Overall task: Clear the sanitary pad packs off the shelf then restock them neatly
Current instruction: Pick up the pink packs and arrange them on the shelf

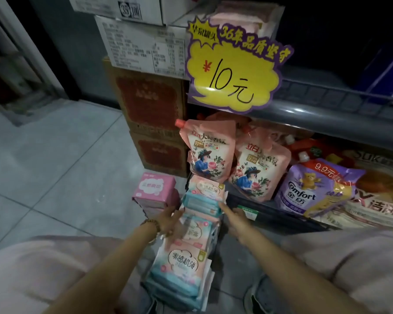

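at the far left is pale floor tile point(55, 168), then a stack of cardboard boxes point(150, 98) against the shelf end. at their foot sit small pink boxes point(153, 191), piled on the floor.

just right of them, the left hand point(168, 220), with a bead bracelet point(151, 225) on the wrist, reaches forward with fingers stretched out and lying against the left side of the sanitary pad packs point(184, 264). it grips nothing, though it is blurred. the packs, pink and teal, run in an overlapping line from between the person's knees up to the foot of the shelf point(327, 118). what carries them is mostly hidden; something dark shows beneath, and i cannot tell if it is a crate or a low rack. the farthest pack point(204, 196) lies on top at the line's end.

the right hand point(236, 220) comes in from the other side, forefinger straight and touching that far pack's right corner, holding nothing.

further right, pink pouches point(208, 152) and a purple pouch point(315, 189) lean on the lower shelf, under a yellow price sign point(234, 71).

as a judgement: the packs are gathered in one place and both hands are squaring them from either side, so the tidying stage seems under way. the line is uneven, so straightening is left.
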### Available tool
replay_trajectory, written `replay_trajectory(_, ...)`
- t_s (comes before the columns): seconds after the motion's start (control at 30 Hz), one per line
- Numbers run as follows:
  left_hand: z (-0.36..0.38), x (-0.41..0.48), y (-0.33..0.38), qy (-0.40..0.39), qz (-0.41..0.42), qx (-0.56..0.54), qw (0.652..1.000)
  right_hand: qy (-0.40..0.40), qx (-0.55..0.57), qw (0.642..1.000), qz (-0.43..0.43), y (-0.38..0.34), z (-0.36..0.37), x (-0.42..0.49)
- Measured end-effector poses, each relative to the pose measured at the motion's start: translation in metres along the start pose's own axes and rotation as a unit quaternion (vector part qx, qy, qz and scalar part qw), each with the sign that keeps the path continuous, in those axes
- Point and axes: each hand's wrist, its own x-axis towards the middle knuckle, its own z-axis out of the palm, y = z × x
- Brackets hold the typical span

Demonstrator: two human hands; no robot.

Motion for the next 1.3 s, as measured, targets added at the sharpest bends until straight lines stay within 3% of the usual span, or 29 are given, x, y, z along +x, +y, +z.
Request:
replay_trajectory(0.1,0.003,0.015,0.006,0.0,-0.029,-0.049,0.998,-0.016,0.049,0.998,0.036,0.0,-0.002,0.012)
replay_trajectory(0.23,0.006,0.017,0.012,-0.013,-0.071,-0.052,0.996,-0.08,0.009,0.994,0.07,0.014,0.003,0.008)
replay_trajectory(0.37,0.007,0.025,-0.018,-0.079,-0.107,-0.005,0.991,-0.146,-0.009,0.983,0.111,0.049,0.021,0.007)
replay_trajectory(0.5,0.01,0.006,-0.007,-0.087,-0.094,-0.002,0.992,-0.126,0.021,0.986,0.109,0.064,0.034,0.004)
replay_trajectory(0.7,0.003,-0.005,-0.003,-0.004,-0.08,-0.073,0.994,-0.12,0.059,0.99,0.046,0.057,0.033,-0.016)
replay_trajectory(1.0,-0.024,-0.043,0.023,0.076,0.069,-0.15,0.983,-0.123,0.034,0.979,-0.161,0.023,0.019,-0.058)
replay_trajectory(1.1,-0.034,-0.058,0.038,0.114,0.112,-0.209,0.965,-0.132,0.125,0.967,-0.18,0.008,0.014,-0.072)
replay_trajectory(1.2,-0.021,-0.067,0.05,0.161,0.117,-0.313,0.929,-0.204,0.266,0.934,-0.12,0.004,0.015,-0.085)
replay_trajectory(1.3,-0.002,-0.072,0.051,0.057,0.067,-0.367,0.926,-0.258,0.312,0.912,-0.064,0.007,0.015,-0.094)
